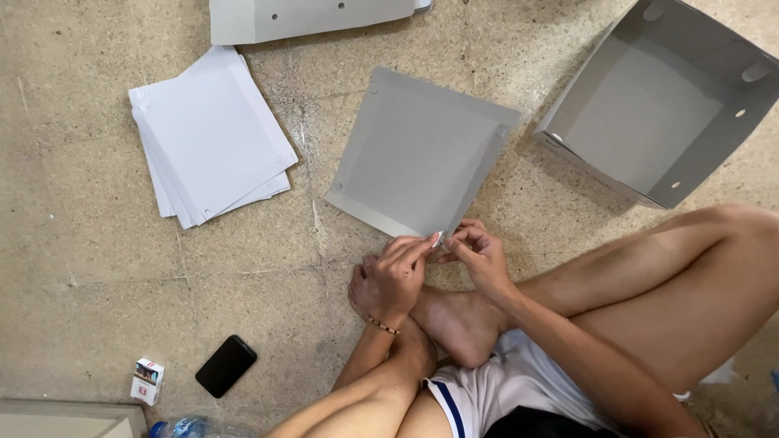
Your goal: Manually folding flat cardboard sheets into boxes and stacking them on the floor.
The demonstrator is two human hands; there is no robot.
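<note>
Grey card panel [418, 154], folded up along 1 side, is laid flat on the speckled floor [81, 243] in front of a person seated cross-legged. Its near corner is pinched from both sides: the left hand [393, 280] is closed on that corner with thumb and forefinger, and the right hand [480, 255] is closed on the same corner just beside it, the fingertips of the 2 hands almost touching. A thin beaded bracelet [383, 325] is worn on the left wrist. Both hands are held just above a bare foot [454, 324].

To the right of the panel, well apart from the hands, an open grey box [657, 101] with punched holes in its walls is tipped on its side. To the left, a fanned stack of pale flat sheets [211, 138] is lying on the floor. Another grey folded piece [308, 18] is seen at the top edge. Nearer the bottom left, a black phone [225, 366] is lying face down, with a small carton [147, 381] just beside it and a bottle cap [158, 428] at the frame edge.
</note>
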